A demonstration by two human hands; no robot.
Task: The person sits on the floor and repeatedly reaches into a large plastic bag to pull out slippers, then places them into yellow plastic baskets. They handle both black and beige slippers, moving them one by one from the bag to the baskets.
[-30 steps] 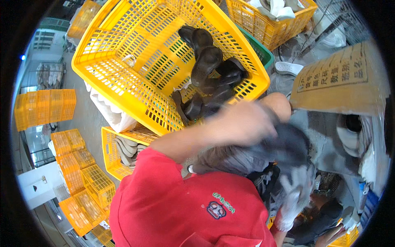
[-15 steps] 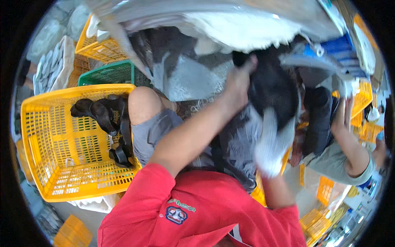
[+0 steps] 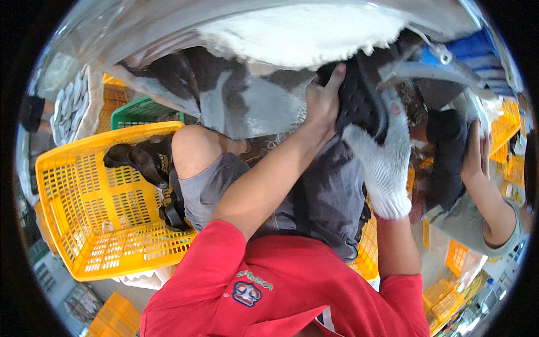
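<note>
Both my hands hold a black shoe point(image 3: 365, 106), with a curved rim and rows of small holes, beneath the frayed edge of a big white fluffy pad point(image 3: 303, 33). My bare left hand point(image 3: 324, 109) is closed on its left side, thumb lying along it. A white knitted glove covers my right hand point(image 3: 387, 154), which grips the shoe's near end and right side. The shoe's far end disappears under the pad. Left of my knee, several black shoes or straps point(image 3: 143, 160) lie in a yellow basket point(image 3: 106, 264).
A metal hood point(image 3: 140, 28) curves over the work, with a pale sheet point(image 3: 247, 109) below it. Behind the yellow basket stand a green crate point(image 3: 143, 109) and a box of grey soles point(image 3: 70, 104). At the right, a co-worker's arm point(image 3: 488, 196) is close by.
The shoe has turned, so its holed face now shows. My gloved right hand has moved up along it from lower down. My left hand keeps its hold.
</note>
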